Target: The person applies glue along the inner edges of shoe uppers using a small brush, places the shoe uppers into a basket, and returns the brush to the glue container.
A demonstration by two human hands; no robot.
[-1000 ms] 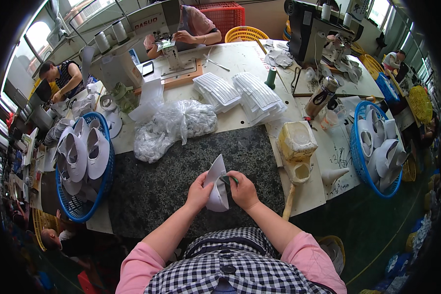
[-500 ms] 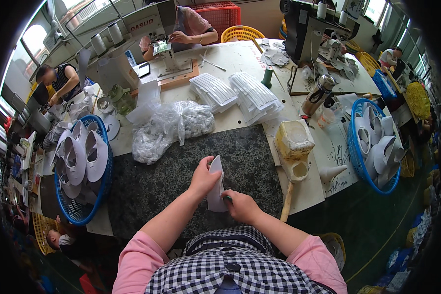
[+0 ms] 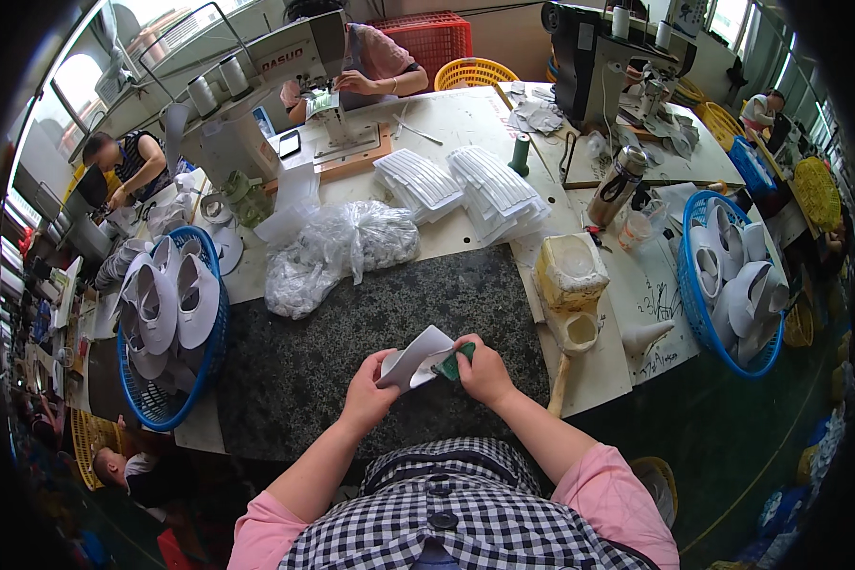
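1. Far left side: blue basket (image 3: pixel 220 342), loaded with white shoe uppers (image 3: pixel 197 302); several lean on each other, openings showing.
2. Far, left of centre: phone (image 3: pixel 289 143) lies on the pale table (image 3: pixel 461 114), next to a sewing machine (image 3: pixel 329 122). A co-worker's hand (image 3: pixel 356 83) is at that machine, on its right.
3. Right of the left basket: clear plastic bag (image 3: pixel 342 249), filled with small pale stuff, at the far edge of the black mat (image 3: pixel 294 385).
4. Near, centre: left hand (image 3: pixel 368 391) over the mat; thumb and fingers pinch the left end of the white piece.
5. White piece (image 3: pixel 416 357): between both hands, above the mat, bent into a curve, tilted up to the right on its far side.
6. Far of it: two stacks of white strips (image 3: pixel 500 195) side by side on the table.
7. Right hand (image 3: pixel 485 372): fingers closed round a small green thing (image 3: pixel 457 362) at the right end of the white piece. Kind unclear; can't tell exact contact.
8. Right of the mat: crusted yellowish pot (image 3: pixel 573 271), wooden handle (image 3: pixel 560 382) pointing near.
9. Farther right: steel flask (image 3: pixel 619 185) upright, white cone (image 3: pixel 647 335) lying nearer.
10. Far right side: second blue basket (image 3: pixel 751 373), also holding white uppers.
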